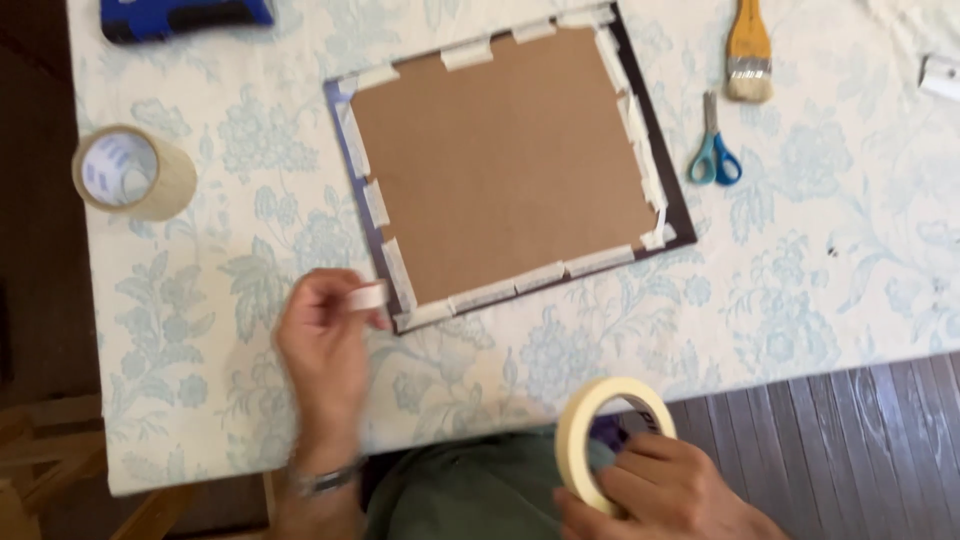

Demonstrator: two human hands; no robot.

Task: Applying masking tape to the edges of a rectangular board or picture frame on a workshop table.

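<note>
A dark frame (682, 218) lies face down on the table with a brown cardboard backing (500, 160) held by several strips of pale masking tape along its edges. My left hand (325, 345) pinches a short piece of masking tape (367, 296) just beside the frame's near left corner. Near my lap, my right hand (670, 490) grips a roll of masking tape (585, 425) below the table's front edge.
A floral tablecloth (800, 300) covers the table. A wide roll of beige packing tape (135, 172) stands at the left. Blue-handled scissors (714, 155) and a paintbrush (749, 55) lie at the right, a blue tool (180, 15) at the top left. Wooden floor (850, 450) shows at the lower right.
</note>
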